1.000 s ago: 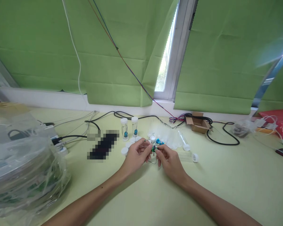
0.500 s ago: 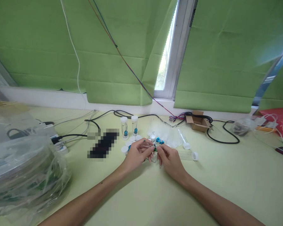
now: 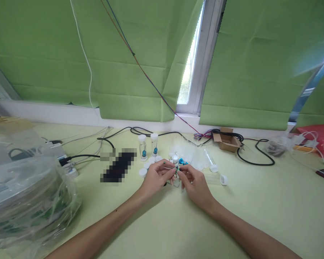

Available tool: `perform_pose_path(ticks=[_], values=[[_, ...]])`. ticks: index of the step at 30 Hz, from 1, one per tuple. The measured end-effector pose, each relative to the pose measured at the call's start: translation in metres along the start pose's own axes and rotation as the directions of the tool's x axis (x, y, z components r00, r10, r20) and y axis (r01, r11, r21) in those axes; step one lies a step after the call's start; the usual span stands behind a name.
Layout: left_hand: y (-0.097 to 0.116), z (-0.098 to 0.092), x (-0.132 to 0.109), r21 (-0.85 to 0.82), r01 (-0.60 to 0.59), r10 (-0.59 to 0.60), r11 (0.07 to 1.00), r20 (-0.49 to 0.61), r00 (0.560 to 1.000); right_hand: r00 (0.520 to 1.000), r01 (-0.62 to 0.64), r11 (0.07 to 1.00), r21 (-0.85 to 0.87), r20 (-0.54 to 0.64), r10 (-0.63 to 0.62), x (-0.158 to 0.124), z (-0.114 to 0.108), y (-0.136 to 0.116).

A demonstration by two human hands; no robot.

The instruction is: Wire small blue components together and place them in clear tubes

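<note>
Over the pale green table (image 3: pixel 259 216), my left hand (image 3: pixel 156 178) and my right hand (image 3: pixel 194 185) meet at the fingertips. Both pinch a small green part with thin wire leads (image 3: pixel 176 169). Just beyond the fingers lie small blue parts (image 3: pixel 182 161) and white caps (image 3: pixel 143 172). Two upright clear vials (image 3: pixel 148 145) with white caps stand behind, each with a blue part inside. Clear tubes (image 3: pixel 209 160) lie to the right of my hands, and a loose white cap (image 3: pixel 223 180) lies near them.
A bulky clear plastic bag (image 3: pixel 24 194) fills the left side. A blurred dark object (image 3: pixel 118 166) lies left of the vials. Black cables (image 3: pixel 255 156), a small cardboard box (image 3: pixel 227 141), a small plastic bag (image 3: pixel 277 146) and a red item (image 3: pixel 322 138) sit at the back right, under green blinds.
My hands stay together on the small wired part; the fingers shift slightly around it. Nothing else has moved.
</note>
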State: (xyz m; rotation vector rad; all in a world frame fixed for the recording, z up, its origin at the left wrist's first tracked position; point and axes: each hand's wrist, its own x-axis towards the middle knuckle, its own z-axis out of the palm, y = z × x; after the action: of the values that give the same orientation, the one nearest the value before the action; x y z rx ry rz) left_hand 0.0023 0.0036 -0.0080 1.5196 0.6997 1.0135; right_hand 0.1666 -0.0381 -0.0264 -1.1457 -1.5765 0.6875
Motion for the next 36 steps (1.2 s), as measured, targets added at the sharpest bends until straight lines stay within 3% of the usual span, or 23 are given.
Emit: perform_pose_path(ticks=[36], values=[[0.0065, 0.0019, -0.001, -0.04, 0.036, -0.036, 0.999, -0.017, 0.999, 1.0, -0.017, 1.0, 0.009, 0.026, 0.017, 0.0006, -0.0029, -0.0014]])
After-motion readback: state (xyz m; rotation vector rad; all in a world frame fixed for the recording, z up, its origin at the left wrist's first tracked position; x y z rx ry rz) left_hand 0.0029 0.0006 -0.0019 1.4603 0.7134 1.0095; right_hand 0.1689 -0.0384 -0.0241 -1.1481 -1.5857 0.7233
